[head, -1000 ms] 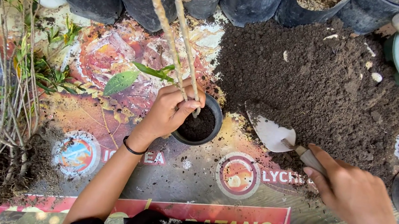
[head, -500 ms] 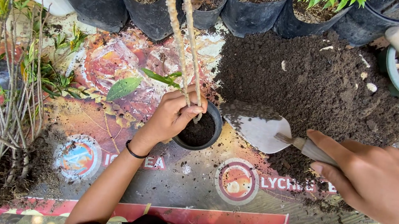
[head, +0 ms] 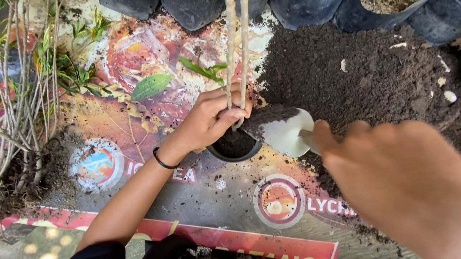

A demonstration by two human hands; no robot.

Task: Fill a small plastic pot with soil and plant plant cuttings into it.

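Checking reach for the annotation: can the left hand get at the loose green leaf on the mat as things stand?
Probably not: the left hand is gripping the stems over the small pot. The leaf lies unobstructed beside it, but the hand isn't free.

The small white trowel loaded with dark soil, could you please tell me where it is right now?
In the head view, the small white trowel sits centre frame, held by the right hand, its blade tipped over the small black pot beside the left hand.
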